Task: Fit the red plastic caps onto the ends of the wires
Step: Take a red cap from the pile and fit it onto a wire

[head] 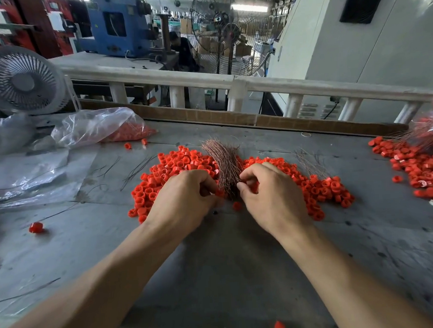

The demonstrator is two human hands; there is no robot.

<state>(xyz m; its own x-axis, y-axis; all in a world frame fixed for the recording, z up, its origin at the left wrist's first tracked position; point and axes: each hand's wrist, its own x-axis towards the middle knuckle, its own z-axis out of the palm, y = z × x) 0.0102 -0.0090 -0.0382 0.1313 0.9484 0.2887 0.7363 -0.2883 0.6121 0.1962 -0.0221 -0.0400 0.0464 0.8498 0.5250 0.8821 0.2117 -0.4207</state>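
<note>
Working over a heap of small red plastic caps (180, 163) on the scuffed grey table (217, 278), the left hand (184, 198) and right hand (270, 193) curl their fingers around the thin copper wire bundle (223, 163). No readable writing; factory hall behind.

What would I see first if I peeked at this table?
You'd notice the big heap of red caps in the middle of the grey table. A bundle of coppery wires lies across it, with the left hand and right hand at its near end.
</note>
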